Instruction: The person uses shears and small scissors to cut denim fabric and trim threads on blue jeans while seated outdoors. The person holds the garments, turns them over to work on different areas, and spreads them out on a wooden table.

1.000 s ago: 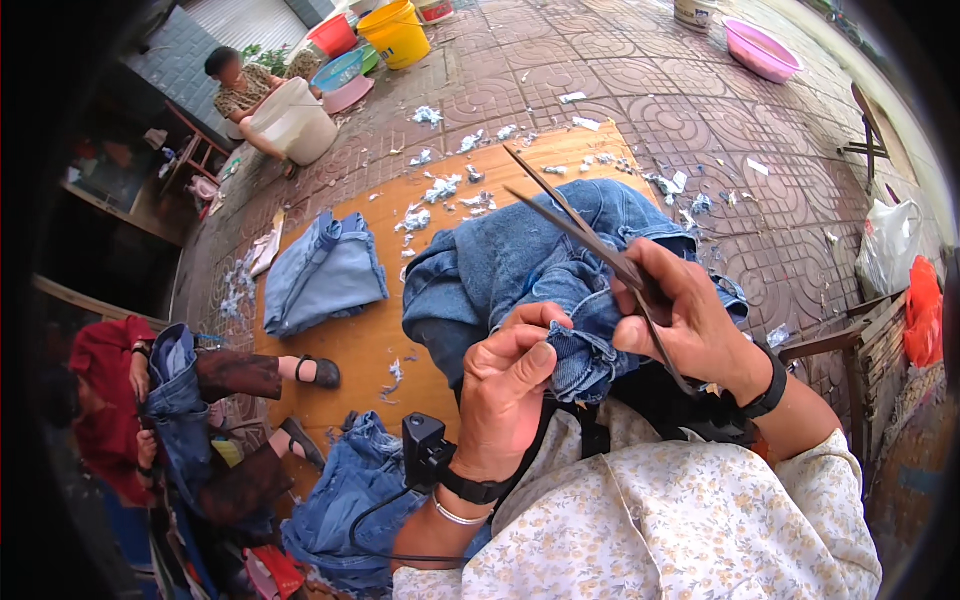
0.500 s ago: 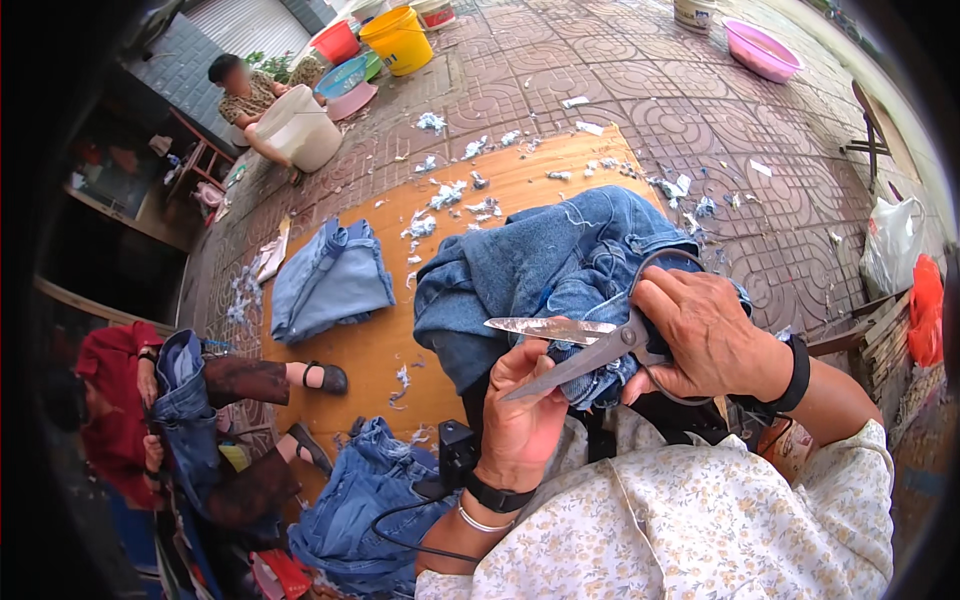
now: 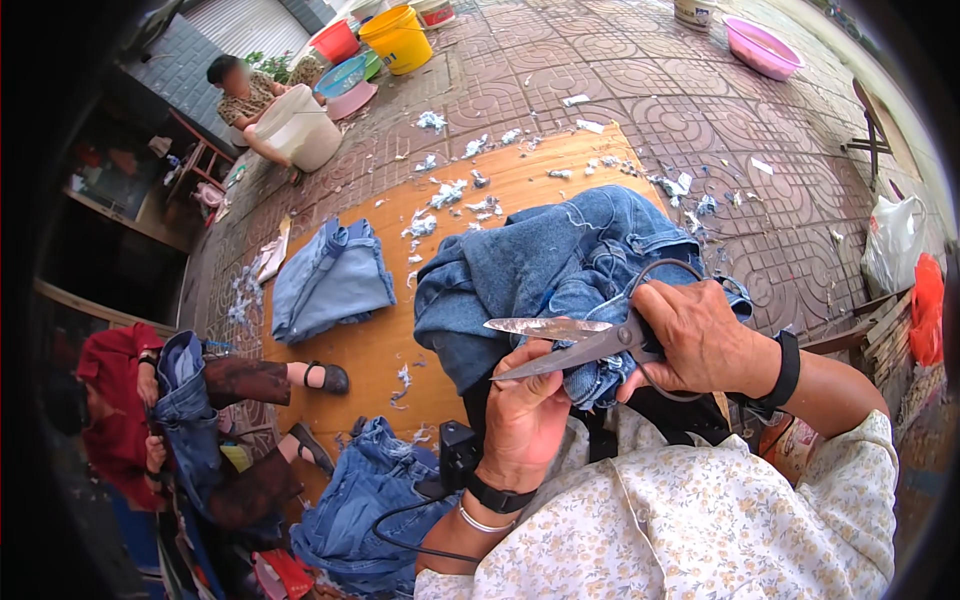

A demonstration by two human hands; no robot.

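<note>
My right hand (image 3: 695, 335) grips a large pair of scissors (image 3: 598, 347) by its handles. The blades point left and are slightly apart, one of them with rusty stains. Blue jeans (image 3: 500, 265) lie bunched in front of me, across my lap. My left hand (image 3: 528, 415) pinches an edge of the denim just under the blades, with its fingertips partly hidden behind them. The cloth edge between hand and scissors is partly covered, so whether the blades touch it cannot be seen.
Folded light-blue jeans (image 3: 335, 280) and a crumpled blue pair (image 3: 365, 510) lie on the orange-brown board (image 3: 400, 350), among pale lint scraps (image 3: 447, 195). At left, a person in red (image 3: 115, 420) holds jeans. Another person sits behind a white bucket (image 3: 298, 130). A plastic bag (image 3: 893, 240) is at right.
The scissor blades have come closer together, with the lower blade swinging up. My right hand has shifted slightly; my left hand still pinches the denim.
</note>
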